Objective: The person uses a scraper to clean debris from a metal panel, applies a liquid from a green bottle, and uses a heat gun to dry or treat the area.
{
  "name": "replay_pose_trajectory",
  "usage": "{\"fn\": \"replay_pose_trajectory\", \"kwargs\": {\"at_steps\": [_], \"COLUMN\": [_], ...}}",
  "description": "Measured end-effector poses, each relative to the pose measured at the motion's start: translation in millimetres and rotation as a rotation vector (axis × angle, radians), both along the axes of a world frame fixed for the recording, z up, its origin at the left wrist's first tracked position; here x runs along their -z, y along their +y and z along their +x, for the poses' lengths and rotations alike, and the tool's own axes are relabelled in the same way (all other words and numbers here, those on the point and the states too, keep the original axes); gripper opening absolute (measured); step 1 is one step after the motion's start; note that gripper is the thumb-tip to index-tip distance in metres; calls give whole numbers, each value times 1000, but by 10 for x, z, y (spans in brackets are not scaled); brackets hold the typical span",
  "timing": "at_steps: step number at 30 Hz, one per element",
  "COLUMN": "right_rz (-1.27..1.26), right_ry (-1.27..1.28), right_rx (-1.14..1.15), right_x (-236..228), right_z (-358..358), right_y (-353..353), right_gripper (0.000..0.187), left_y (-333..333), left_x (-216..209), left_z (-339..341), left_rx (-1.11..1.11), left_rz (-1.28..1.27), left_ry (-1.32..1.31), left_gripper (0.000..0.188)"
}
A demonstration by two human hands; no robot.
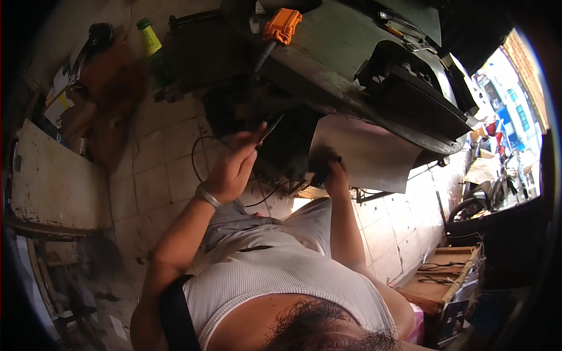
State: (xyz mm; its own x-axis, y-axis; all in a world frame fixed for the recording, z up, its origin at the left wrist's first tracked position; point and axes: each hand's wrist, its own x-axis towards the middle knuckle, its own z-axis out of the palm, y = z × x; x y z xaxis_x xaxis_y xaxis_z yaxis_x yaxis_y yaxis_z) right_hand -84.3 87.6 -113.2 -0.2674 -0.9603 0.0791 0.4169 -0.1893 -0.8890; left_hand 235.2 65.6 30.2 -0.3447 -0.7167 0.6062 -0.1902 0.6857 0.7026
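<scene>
My left hand (232,171) is raised over the floor, with a wristband on its wrist. Its fingers are partly extended, and a thin dark pointed strip (273,128) sticks out past the fingertips. The strip's kind is too dark to make out. My right hand (336,179) is closed in front of a pale, shiny metal sheet (372,153). A black shape at its fingers blends into shadow, so I cannot tell what it is. The sheet lies against the front edge of a greenish metal workbench or machine (328,44).
An orange tool or case (283,26) with a dark shaft sits on the green surface. A green bottle (150,42) stands at the far left. A black cable (198,153) loops over the tiled floor. At right are a wooden tray (440,275) and a parked motorbike (477,202).
</scene>
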Motion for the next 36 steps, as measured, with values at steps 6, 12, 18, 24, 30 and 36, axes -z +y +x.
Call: {"fn": "replay_pose_trajectory", "kwargs": {"at_steps": [6, 12, 18, 24, 30, 36], "right_rz": [-1, 41, -3, 13, 24, 58], "right_ry": [-58, -138, -83, -51, 47, 5], "right_rx": [-22, 31, 103, 29, 58, 152], "right_x": [-28, 12, 208, 163, -29, 118], "right_z": [-49, 40, -71, -38, 6, 27], "right_y": [-30, -18, -65, -119, -35, -76], "right_gripper": [28, 25, 27, 28, 29, 30], "left_y": [-874, -1624, -1698, -2226, -2221, -2081], "left_x": [-1206, -1283, -1198, -1310, -1379, -1005], "left_z": [-525, -1037, -1080, -757, -650, -325], "left_rx": [8, 9, -228, -666, -359, -163], "left_rz": [-666, -511, -707, -398, 89, -115], "left_ry": [-304, -591, -449, -368, -401, 368], "left_gripper": [47, 36, 40, 80, 96, 66]}}
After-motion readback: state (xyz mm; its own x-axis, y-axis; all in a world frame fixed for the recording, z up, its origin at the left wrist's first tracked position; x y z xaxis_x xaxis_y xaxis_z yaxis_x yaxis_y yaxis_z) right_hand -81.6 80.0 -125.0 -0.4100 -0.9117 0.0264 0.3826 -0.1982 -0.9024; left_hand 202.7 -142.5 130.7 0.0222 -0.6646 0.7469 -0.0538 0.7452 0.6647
